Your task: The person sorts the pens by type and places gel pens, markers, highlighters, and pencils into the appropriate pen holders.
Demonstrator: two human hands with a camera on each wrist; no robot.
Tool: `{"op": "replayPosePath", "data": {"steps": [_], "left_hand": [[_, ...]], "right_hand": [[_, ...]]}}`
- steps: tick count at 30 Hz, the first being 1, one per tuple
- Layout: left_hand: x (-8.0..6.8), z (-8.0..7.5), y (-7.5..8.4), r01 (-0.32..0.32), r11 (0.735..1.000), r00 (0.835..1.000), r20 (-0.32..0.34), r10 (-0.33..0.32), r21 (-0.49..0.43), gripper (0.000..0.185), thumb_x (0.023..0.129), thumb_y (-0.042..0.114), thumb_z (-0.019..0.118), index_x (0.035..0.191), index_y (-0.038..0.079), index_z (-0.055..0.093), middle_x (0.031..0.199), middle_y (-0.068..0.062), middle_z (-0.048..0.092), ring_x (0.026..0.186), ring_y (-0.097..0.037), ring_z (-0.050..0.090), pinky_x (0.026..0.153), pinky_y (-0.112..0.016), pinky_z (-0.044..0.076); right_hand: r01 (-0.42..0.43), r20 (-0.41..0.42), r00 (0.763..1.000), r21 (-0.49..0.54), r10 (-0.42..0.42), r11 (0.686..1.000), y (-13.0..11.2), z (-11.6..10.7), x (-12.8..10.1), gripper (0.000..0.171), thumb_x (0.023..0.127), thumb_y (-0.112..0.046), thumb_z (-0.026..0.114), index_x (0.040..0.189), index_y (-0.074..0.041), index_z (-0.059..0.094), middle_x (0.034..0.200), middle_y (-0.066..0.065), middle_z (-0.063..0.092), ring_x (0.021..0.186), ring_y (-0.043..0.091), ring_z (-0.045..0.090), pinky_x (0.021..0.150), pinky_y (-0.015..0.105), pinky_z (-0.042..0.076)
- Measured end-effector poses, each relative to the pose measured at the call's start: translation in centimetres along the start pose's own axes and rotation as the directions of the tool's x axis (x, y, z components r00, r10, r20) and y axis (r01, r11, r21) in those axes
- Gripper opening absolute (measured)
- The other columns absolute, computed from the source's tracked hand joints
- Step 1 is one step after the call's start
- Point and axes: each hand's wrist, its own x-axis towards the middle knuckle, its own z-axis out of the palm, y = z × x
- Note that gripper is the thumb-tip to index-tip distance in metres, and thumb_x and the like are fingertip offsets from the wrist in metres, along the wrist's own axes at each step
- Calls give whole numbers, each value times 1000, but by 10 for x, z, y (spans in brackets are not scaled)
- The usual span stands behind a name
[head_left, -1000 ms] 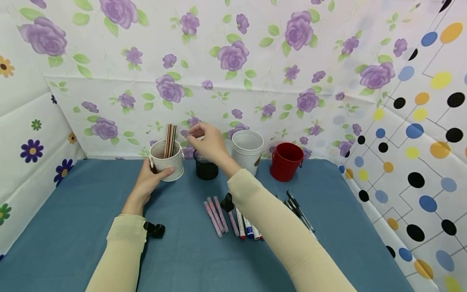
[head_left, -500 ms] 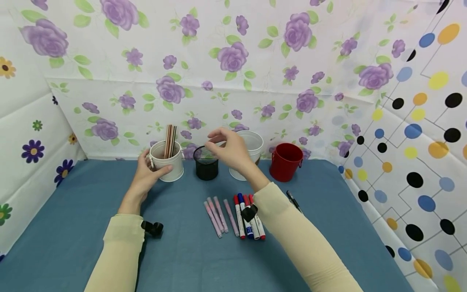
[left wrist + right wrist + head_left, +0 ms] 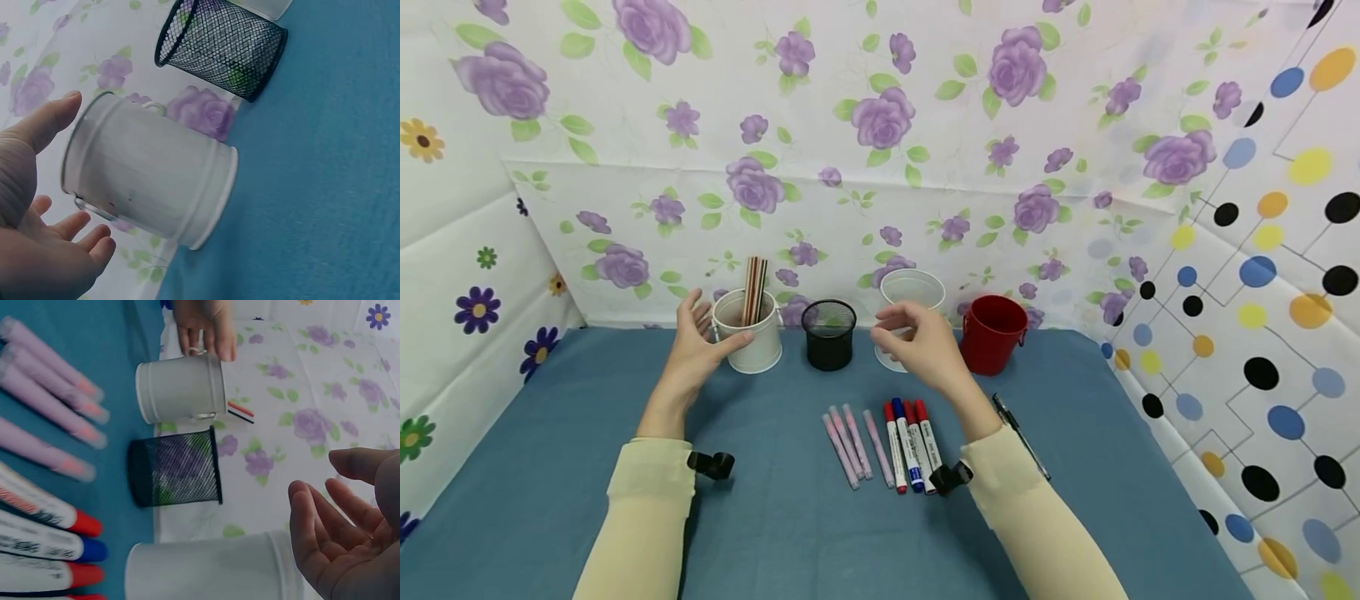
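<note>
My left hand (image 3: 694, 354) is spread beside a small white metal bucket (image 3: 756, 350) that holds several thin striped sticks, like pencils (image 3: 754, 292). In the left wrist view the thumb is near the bucket's rim and the fingers lie loosely by its handle, not closed round it. My right hand (image 3: 925, 346) hovers in front of a taller white bucket (image 3: 913, 287), partly hiding it. Its fingers are loosely bent with nothing between them, as the right wrist view shows. Between the two white buckets stands a black mesh pen cup (image 3: 830, 352).
A red bucket (image 3: 992, 337) stands at the right of the row, against the flowered cloth. On the blue tablecloth (image 3: 790, 533) lie several pink pens (image 3: 846, 443), several red- and blue-capped markers (image 3: 910, 446) and black pens (image 3: 1018, 433) partly behind the right arm.
My right hand has drawn away from near the sticks and mesh cup, moving right to the taller white bucket. My left hand has loosened from the small bucket and shifted slightly left.
</note>
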Motion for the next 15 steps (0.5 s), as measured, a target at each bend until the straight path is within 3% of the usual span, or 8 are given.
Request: {"op": "replayPosePath", "data": {"steps": [8,15], "left_hand": [[-4,1,23,-48,999,998,-34,49,19,119,94,23,84,171,25,-6,178,-15,-1,164,-38,4,129,-62,14],[-24,14,65,-147,989,986,-77,148,21,113,91,17,86,172,15,7,176,-18,13,162,-37,13,132,-52,12]], "right_hand": [[-25,-42,999,-94,22,995,16,0,-25,30,98,-26,80,124,-13,75,116,3,78,91,21,73,82,40,62],[-55,-57,997,-72,51,996,22,2,-34,28,99,-26,79,125,-16,74,116,1,77,92,23,73,79,38,62]]}}
